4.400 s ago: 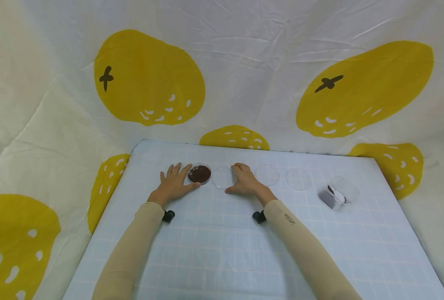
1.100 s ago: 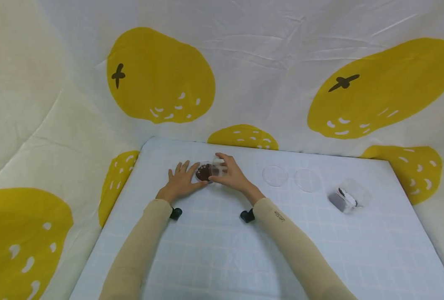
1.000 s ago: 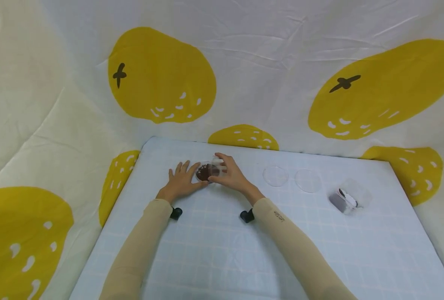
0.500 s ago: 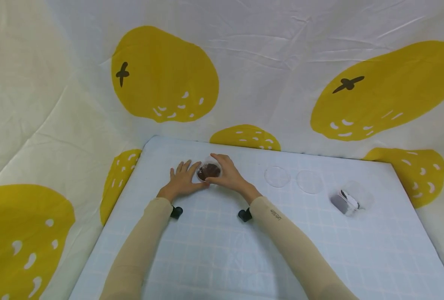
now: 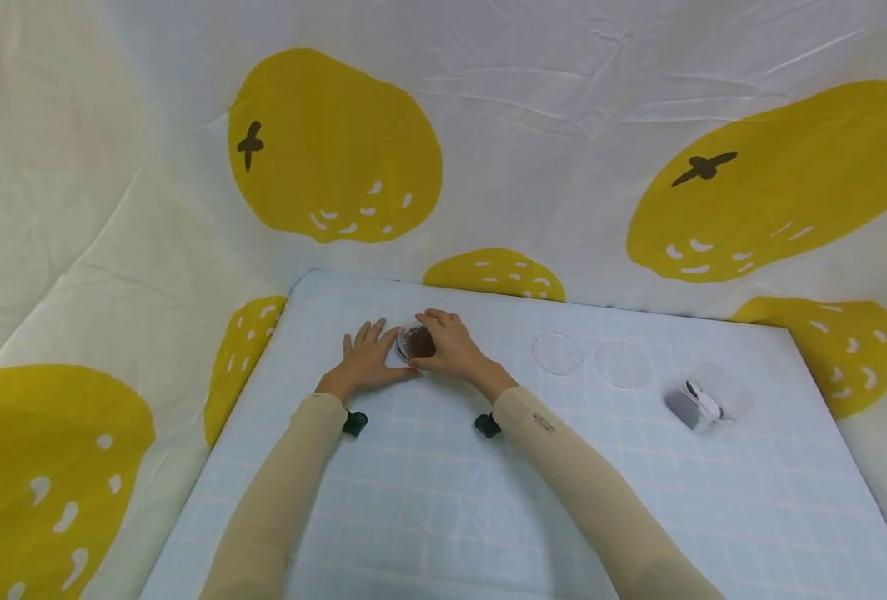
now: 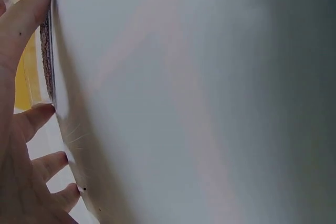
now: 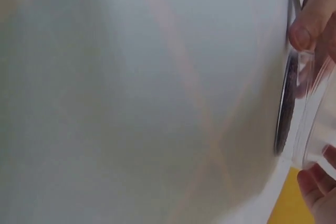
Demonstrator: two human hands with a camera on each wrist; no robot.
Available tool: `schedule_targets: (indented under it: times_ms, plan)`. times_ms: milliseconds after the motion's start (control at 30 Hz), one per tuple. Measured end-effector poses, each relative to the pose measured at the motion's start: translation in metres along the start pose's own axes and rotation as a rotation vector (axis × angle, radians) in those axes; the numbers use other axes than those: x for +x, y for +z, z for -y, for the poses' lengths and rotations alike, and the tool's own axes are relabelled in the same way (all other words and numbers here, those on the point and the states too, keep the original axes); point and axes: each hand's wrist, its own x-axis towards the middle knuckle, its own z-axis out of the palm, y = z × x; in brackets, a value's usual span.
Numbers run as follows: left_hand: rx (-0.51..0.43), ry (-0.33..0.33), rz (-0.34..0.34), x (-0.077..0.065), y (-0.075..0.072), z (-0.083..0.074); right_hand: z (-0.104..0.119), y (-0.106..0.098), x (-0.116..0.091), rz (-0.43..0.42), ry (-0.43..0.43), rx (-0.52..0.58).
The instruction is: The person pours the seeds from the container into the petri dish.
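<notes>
Dish with dark brown contents (image 5: 414,343) sits near the far left corner of the tabletop (image 5: 428,508). The left hand (image 5: 366,360) lies spread wide at its left side, thumb and forefinger bracketing the dish, other fingertips down on the tabletop. The right hand (image 5: 454,350) grips a clear round lid (image 7: 316,124) by its rim, thumb on the near side, fingers on the far side, directly over the dish; whether the lid is fully seated cannot be told. Toward the right edge lie a first clear disc (image 5: 558,354), a second clear disc (image 5: 623,365) just beside it, and a clear container (image 5: 704,402) with grey and white contents.
</notes>
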Motion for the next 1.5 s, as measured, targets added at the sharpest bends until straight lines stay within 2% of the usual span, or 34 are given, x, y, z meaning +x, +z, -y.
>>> schedule_targets:
  times_ms: [200,567,1233,1500]
  plan:
    - [0.000,-0.002,0.002,0.001,-0.001,-0.001,0.004,-0.001,0.003,0.029,0.016,-0.077]
    - [0.008,-0.009,0.006,0.003,0.000,0.001,0.007,-0.001,0.008,0.064,0.013,-0.112]
    - [0.007,-0.008,-0.002,0.002,0.000,0.001,0.005,0.003,0.012,0.101,0.022,-0.145]
    - [0.016,-0.007,-0.002,0.004,0.001,0.003,0.003,0.004,0.011,0.110,0.023,-0.125]
